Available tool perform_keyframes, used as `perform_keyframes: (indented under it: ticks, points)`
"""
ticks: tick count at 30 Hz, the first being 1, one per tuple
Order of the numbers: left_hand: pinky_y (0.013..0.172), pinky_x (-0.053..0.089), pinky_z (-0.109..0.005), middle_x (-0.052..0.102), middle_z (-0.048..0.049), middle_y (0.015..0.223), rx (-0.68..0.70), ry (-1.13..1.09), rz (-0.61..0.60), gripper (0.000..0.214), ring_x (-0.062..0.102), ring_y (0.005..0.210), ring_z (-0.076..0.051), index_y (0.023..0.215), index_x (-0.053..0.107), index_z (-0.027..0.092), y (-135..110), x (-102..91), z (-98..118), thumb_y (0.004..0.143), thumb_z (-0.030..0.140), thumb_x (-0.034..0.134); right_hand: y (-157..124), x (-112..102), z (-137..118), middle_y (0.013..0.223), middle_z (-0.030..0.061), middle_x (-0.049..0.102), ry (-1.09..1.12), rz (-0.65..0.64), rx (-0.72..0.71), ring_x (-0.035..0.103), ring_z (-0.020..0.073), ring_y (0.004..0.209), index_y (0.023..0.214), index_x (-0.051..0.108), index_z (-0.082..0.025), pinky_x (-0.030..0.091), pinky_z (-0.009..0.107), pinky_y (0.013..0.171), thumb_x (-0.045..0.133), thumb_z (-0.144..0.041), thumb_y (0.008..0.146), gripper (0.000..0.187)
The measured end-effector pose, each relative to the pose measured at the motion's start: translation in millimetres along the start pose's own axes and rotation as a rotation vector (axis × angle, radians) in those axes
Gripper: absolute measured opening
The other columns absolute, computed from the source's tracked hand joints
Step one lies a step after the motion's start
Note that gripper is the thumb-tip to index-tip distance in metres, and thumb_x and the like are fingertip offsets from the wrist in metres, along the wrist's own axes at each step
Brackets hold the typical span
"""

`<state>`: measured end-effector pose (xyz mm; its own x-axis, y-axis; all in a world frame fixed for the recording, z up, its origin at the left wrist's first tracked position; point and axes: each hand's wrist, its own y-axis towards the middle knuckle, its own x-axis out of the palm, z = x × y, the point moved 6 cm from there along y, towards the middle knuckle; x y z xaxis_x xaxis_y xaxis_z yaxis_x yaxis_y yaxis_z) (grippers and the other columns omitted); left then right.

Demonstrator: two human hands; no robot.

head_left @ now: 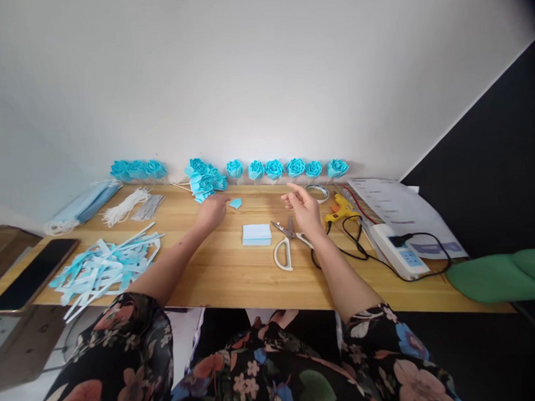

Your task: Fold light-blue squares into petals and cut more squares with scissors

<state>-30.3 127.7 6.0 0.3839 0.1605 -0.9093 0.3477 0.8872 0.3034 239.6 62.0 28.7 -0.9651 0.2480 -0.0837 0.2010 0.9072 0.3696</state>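
My left hand (pixel 212 212) is beside a cluster of blue paper flowers (pixel 204 178), its fingers drawn together. Whatever they may pinch is too small to make out. Just right of its fingertips a small blue five-sided piece (pixel 236 203) lies flat on the wooden table. My right hand (pixel 304 208) hovers above the table with fingers apart and nothing visible in them. Below and left of it, white-handled scissors (pixel 283 254) lie with blades partly spread. A folded pale-blue and white stack (pixel 256 234) rests between my forearms.
Several blue flowers (pixel 274 169) line the wall. At left lie blue strips (pixel 106 266), a phone (pixel 34 274), white cords (pixel 125 208), grey ties (pixel 148 207) and face masks (pixel 85 203). At right are tape (pixel 317 193), a yellow glue gun (pixel 341 209) and a cabled power strip (pixel 400 254).
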Motion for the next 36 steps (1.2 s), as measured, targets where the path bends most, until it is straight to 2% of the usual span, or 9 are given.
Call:
perform_keyframes:
  ticks: [5, 9, 14, 18, 22, 24, 28, 33, 36]
  points:
    - [0.092, 0.045, -0.037, 0.067, -0.0135, 0.114, 0.11, 0.025, -0.036, 0.032, 0.058, 0.109, -0.028, 0.11, 0.068, 0.015, 2.5, 6.7, 21.7, 0.084, 0.017, 0.049, 4.1, -6.9, -0.1, 0.087, 0.0047, 0.071, -0.06, -0.015, -0.03, 0.064, 0.0134, 0.074, 0.117, 0.064, -0.018, 0.054, 0.029, 0.071, 0.054, -0.041, 0.087, 0.039]
    - [0.09, 0.045, -0.036, 0.065, -0.014, 0.112, 0.086, 0.045, -0.052, 0.028, 0.057, 0.108, -0.027, 0.105, 0.069, 0.015, 13.8, 19.2, 24.3, 0.085, 0.018, 0.05, 5.0, -9.5, 0.4, 0.085, 0.0058, 0.072, -0.123, -0.031, -0.038, 0.064, 0.0141, 0.073, 0.116, 0.064, -0.015, 0.053, 0.03, 0.072, 0.053, -0.037, 0.087, 0.039]
    - [0.088, 0.044, -0.036, 0.065, -0.015, 0.108, -0.004, 0.063, 0.0, 0.027, 0.057, 0.106, -0.029, 0.103, 0.069, 0.014, 26.8, 25.7, 17.7, 0.087, 0.022, 0.049, -8.4, 12.3, -8.8, 0.083, 0.003, 0.072, -0.183, -0.315, -0.065, 0.066, 0.0142, 0.077, 0.118, 0.065, -0.018, 0.051, 0.027, 0.073, 0.058, -0.034, 0.085, 0.037]
    - [0.092, 0.043, -0.037, 0.064, -0.0148, 0.113, -0.02, -0.014, 0.04, 0.027, 0.056, 0.109, -0.029, 0.106, 0.068, 0.014, 24.5, 21.2, 23.8, 0.087, 0.022, 0.051, -24.6, 32.8, -16.1, 0.081, 0.0002, 0.072, -0.356, -0.534, -0.105, 0.063, 0.0129, 0.07, 0.106, 0.071, -0.02, 0.047, 0.024, 0.068, 0.063, -0.032, 0.083, 0.027]
    - [0.093, 0.044, -0.034, 0.067, -0.0107, 0.11, -0.039, -0.259, 0.176, 0.027, 0.059, 0.1, -0.023, 0.106, 0.068, 0.016, 11.6, 3.3, 42.7, 0.088, 0.02, 0.048, -30.4, 41.3, -22.0, 0.093, 0.0007, 0.075, -0.556, -0.578, -0.223, 0.066, 0.0158, 0.082, 0.096, 0.073, -0.024, 0.044, 0.027, 0.073, 0.059, -0.026, 0.088, 0.016]
    - [0.083, 0.047, -0.031, 0.069, -0.0087, 0.104, -0.027, -0.411, 0.131, 0.026, 0.062, 0.086, -0.019, 0.104, 0.068, 0.016, 5.7, 2.7, 53.9, 0.087, 0.021, 0.049, -30.5, 43.2, -25.1, 0.096, 0.0016, 0.075, -0.658, -0.552, -0.313, 0.066, 0.0176, 0.087, 0.095, 0.072, -0.025, 0.043, 0.029, 0.077, 0.057, -0.025, 0.09, 0.017]
    - [0.077, 0.048, -0.029, 0.071, -0.008, 0.103, -0.038, -0.592, 0.065, 0.027, 0.063, 0.084, -0.017, 0.103, 0.067, 0.016, -5.7, 12.7, 61.7, 0.087, 0.022, 0.048, -33.3, 51.0, -21.6, 0.1, 0.0054, 0.074, -0.817, -0.588, -0.442, 0.062, 0.0209, 0.096, 0.102, 0.071, -0.023, 0.039, 0.034, 0.086, 0.057, -0.025, 0.091, 0.017]
    - [0.076, 0.049, -0.027, 0.072, -0.0084, 0.095, -0.073, -0.784, -0.063, 0.028, 0.067, 0.084, -0.018, 0.105, 0.065, 0.013, -17.4, 32.0, 61.1, 0.085, 0.027, 0.052, -40.1, 59.7, -10.4, 0.102, 0.0063, 0.072, -0.913, -0.664, -0.499, 0.059, 0.0223, 0.1, 0.108, 0.069, -0.023, 0.029, 0.043, 0.103, 0.066, -0.033, 0.087, 0.024]
    - [0.071, 0.048, -0.026, 0.073, -0.0056, 0.091, -0.077, -0.747, -0.121, 0.029, 0.066, 0.079, -0.017, 0.107, 0.065, 0.015, -21.2, 31.3, 66.0, 0.085, 0.028, 0.052, -42.1, 61.7, -8.9, 0.098, 0.0048, 0.073, -0.942, -0.658, -0.497, 0.06, 0.0222, 0.098, 0.107, 0.069, -0.024, 0.024, 0.048, 0.108, 0.071, -0.031, 0.083, 0.025]
